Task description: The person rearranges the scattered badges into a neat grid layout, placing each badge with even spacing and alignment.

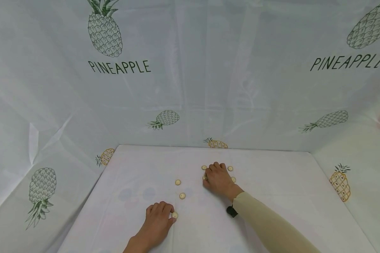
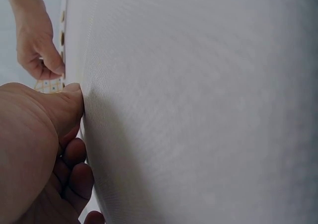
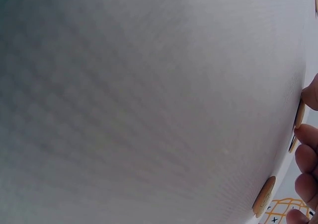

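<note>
Near the front of the white table (image 1: 291, 196), the left hand (image 1: 158, 221) slanted up and rightward, knuckles raised, thumb and forefinger pinching a disc (image 1: 175, 215). Farther off, the right hand (image 1: 220, 180) bent over the surface, its sleeved forearm (image 1: 269, 223) angling in from the lower right, fingertips clamped on a second disc (image 1: 204, 177). Two loose discs (image 1: 182, 195) lay between the hands.

Pale pineapple-print sheeting (image 1: 209, 88) behind and beside white-topped table (image 1: 282, 182); soft light.
</note>
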`<state>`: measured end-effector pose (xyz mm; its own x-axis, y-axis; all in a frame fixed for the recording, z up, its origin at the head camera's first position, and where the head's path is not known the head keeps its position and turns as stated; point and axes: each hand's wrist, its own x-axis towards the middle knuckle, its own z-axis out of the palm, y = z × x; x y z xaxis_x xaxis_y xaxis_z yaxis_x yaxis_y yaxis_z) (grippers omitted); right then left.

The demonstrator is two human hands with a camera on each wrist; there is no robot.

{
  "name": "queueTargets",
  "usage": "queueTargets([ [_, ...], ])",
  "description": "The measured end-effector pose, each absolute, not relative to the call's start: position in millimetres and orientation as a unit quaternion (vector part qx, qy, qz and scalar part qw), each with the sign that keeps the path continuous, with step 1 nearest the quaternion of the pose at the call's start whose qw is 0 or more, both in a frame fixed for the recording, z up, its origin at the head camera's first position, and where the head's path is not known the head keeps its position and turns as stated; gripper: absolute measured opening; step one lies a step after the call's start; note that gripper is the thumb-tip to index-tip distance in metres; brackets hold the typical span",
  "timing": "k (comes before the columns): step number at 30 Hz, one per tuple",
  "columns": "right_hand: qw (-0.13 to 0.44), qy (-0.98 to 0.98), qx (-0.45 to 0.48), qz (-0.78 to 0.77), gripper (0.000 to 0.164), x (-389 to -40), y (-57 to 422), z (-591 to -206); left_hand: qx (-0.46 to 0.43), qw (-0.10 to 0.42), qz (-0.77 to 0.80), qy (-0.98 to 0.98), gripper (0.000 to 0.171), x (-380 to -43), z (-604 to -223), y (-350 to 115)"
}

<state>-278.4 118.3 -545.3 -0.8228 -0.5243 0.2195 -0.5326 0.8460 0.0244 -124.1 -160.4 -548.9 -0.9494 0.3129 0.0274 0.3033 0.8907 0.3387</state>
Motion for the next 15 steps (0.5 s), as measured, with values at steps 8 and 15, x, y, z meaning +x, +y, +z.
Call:
queueTargets([
  [8, 0.106, -0.954, 0.279, 0.021, 0.026, -279.3, 118.3, -546.1, 0.156, 0.018, 0.173, 0.972, 0.027, -124.5, -549.3, -160.8],
  [15, 0.116, -0.954, 0.275, 0.040, 0.023, -277.9, 116.7, -544.3, 0.158, 0.020, 0.173, 0.972, 0.027, -124.6, -548.4, -160.8],
])
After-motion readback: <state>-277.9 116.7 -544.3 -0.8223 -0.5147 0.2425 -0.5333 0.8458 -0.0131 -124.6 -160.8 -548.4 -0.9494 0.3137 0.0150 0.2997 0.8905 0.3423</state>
